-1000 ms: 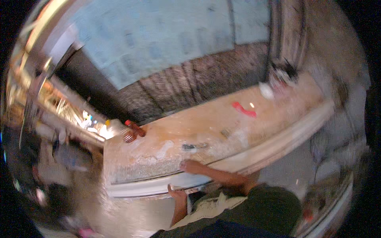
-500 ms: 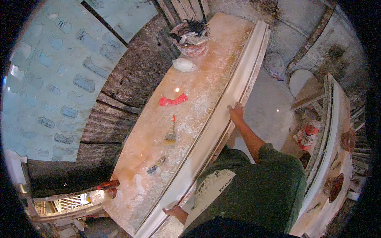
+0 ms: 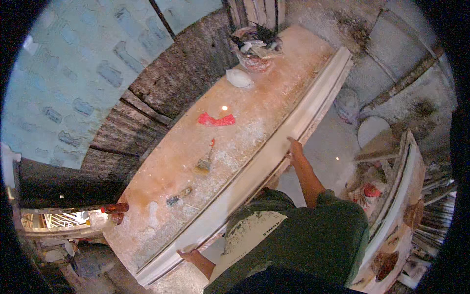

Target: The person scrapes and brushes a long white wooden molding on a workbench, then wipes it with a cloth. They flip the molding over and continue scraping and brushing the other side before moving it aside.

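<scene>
A long pale moulding (image 3: 264,174), with grooves along its length, lies slantwise along the near right edge of a worn, powdery worktable (image 3: 166,161). My right hand (image 3: 295,149) grips its outer edge past the middle, fingers bent over the rim. Close to the near end, my left hand (image 3: 192,257) grips the same edge with the thumb on top. The undersides of both grips are hidden. On the tabletop beside the moulding lie a flat brush (image 3: 203,162), a smaller tool (image 3: 179,196) and a red scrap (image 3: 216,119).
A cluttered basin (image 3: 255,62) and a white bag (image 3: 239,78) stand at the table's far end. Red bottles (image 3: 115,210) sit at its left corner. To my right is a second bench (image 3: 391,245), with a red-and-white bag (image 3: 369,191) beside it. A blue sheet (image 3: 88,83) spans the left.
The whole view has turned and shifted, so the table now slants more. Both hands keep roughly the same places on the moulding.
</scene>
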The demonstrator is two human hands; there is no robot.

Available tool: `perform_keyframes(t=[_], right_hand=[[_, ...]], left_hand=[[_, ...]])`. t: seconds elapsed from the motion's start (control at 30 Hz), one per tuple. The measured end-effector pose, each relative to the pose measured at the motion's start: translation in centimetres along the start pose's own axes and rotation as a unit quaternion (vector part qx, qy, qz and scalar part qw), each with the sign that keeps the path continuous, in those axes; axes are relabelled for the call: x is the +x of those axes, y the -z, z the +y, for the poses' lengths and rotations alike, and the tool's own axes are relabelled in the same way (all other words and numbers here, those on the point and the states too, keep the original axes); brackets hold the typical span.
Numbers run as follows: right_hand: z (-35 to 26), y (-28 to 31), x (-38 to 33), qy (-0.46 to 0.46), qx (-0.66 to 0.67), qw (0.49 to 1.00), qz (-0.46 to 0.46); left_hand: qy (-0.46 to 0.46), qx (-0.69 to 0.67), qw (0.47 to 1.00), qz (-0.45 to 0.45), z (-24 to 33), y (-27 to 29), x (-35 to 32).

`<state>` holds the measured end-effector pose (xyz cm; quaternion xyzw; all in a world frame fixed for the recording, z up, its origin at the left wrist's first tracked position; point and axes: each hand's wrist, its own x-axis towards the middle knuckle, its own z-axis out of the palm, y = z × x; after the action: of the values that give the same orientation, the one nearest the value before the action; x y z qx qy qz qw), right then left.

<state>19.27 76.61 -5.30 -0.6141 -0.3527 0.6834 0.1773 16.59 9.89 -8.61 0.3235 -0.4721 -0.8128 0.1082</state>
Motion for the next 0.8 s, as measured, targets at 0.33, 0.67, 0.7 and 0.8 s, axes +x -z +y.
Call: perform_keyframes(t=[0.33,0.67,0.7,0.8], right_hand=[[-1.3,-0.4,0.8,0.087,-0.009,0.996,-0.007],[-7.8,-3.3,-1.2,0.186,-0.185,0.963,-0.069],[-8.5,-3.7,0.5,0.208,-0.274,0.938,-0.042],[-9.9,-2.0,5.6,0.311,-0.472,0.824,0.045]], left_hand=[[-0.245,0.543,0.800,0.073,2.6,-1.8,-0.9],[-0.021,0.140,0.978,0.151,6.2,-11.1,-2.2],[-0.017,0.108,0.974,0.197,5.3,-7.8,1.3],[-0.026,0.146,0.978,0.146,5.1,-8.9,0.5]])
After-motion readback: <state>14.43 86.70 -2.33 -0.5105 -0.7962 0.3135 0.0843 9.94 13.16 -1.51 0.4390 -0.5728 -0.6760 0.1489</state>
